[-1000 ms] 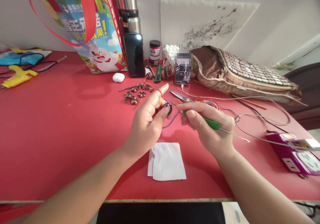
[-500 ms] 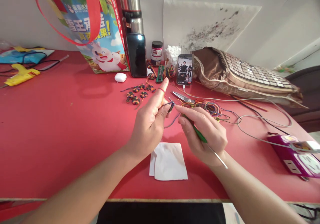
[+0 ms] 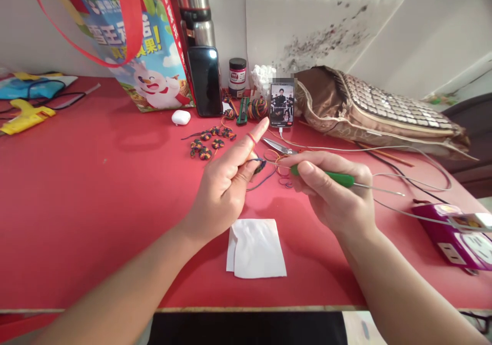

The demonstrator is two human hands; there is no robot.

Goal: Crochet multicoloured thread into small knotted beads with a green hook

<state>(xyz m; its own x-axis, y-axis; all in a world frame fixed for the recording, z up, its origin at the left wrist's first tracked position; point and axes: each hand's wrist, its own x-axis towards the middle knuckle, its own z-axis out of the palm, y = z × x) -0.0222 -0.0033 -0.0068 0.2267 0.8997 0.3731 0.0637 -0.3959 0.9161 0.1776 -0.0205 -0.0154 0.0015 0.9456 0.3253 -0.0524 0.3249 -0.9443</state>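
While your left hand (image 3: pixel 226 183) pinches the small dark crocheted piece (image 3: pixel 261 167) between thumb and fingers, its index finger stretches forward with a reddish yarn strand (image 3: pixel 251 138) wrapped around it. Your right hand (image 3: pixel 338 196) grips the green-handled hook (image 3: pixel 340 179), its thin front shaft pointing left at the piece; whether the tip sits in a stitch is too small to tell. You hold the work above the red table (image 3: pixel 115 206), farther from you than the folded white tissue (image 3: pixel 258 247). Beyond your hands lie several multicolored rounds (image 3: pixel 205 153) and the scissors (image 3: pixel 279 146), near the lit phone (image 3: pixel 282 106).
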